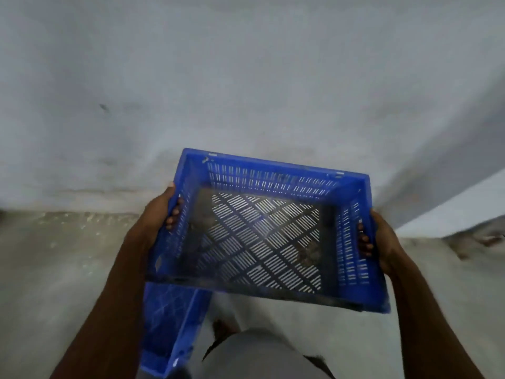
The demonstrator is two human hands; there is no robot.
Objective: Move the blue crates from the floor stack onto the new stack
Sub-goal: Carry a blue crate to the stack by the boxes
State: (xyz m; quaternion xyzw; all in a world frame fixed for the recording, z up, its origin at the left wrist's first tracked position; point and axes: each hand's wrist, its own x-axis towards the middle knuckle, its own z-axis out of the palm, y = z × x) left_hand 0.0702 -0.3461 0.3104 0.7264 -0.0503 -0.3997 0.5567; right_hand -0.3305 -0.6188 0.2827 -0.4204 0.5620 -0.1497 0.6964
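Both hands (157,214) (382,239) grip a blue crate (262,231) (no writing legible).

The floor (54,269) is pale grey concrete with rough, speckled spots. It fills the bottom half of the frame and meets a grey wall (246,77) above. A blue crate (166,324) sits on it, lower middle-left.

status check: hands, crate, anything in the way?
Left hand and right hand grip the side handles of the held crate, empty, in the air. Second crate below it, at left. Path ahead shows bare floor and wall.
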